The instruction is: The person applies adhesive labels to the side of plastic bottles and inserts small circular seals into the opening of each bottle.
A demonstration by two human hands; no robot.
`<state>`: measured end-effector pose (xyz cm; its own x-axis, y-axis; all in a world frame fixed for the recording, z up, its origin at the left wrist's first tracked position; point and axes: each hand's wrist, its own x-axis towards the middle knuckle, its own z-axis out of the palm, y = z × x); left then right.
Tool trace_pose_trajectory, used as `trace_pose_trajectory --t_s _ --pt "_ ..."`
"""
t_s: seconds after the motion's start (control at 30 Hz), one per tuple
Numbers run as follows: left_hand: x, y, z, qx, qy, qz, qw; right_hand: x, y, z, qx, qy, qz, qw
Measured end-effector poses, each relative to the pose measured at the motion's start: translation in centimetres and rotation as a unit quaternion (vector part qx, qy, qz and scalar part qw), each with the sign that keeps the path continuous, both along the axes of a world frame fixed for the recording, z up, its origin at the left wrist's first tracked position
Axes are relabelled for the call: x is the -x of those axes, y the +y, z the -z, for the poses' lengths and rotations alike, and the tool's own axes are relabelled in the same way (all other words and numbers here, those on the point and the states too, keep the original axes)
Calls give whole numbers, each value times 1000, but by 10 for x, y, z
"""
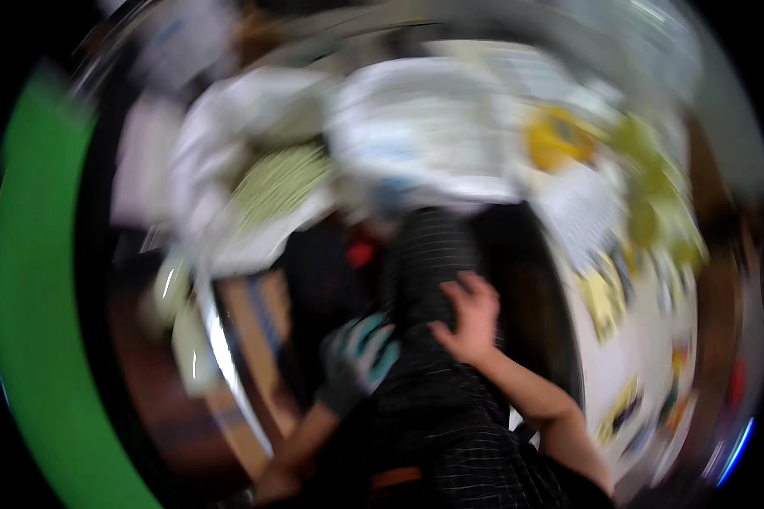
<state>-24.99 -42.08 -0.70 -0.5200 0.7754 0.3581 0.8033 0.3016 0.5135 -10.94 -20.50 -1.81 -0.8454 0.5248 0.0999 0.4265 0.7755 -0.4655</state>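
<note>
Motion blur smears everything. A dark checked cloth runs up the middle from the lower edge, its far end lost in blur. The bare right hand lies on it, fingers spread. The gloved left hand touches its left edge; grip unclear.

Both hands, left gloved, right bare, touch dark checked cloth.

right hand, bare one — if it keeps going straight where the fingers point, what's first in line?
Probably more of the dark checked fabric that the right hand lies on; its fingers point up-frame along it. Beyond is blurred, so depth is uncertain.
</note>
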Motion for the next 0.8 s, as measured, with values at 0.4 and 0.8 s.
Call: trace_pose_trajectory --t_s 0.4,0.8 --pt "162 -280 167 -225 -84 -711 661 -22 1 26 -36 -17 -112 993" --pt "131 -347 167 -409 -398 -665 481 45 -27 -39 -94 -14 -94 991"
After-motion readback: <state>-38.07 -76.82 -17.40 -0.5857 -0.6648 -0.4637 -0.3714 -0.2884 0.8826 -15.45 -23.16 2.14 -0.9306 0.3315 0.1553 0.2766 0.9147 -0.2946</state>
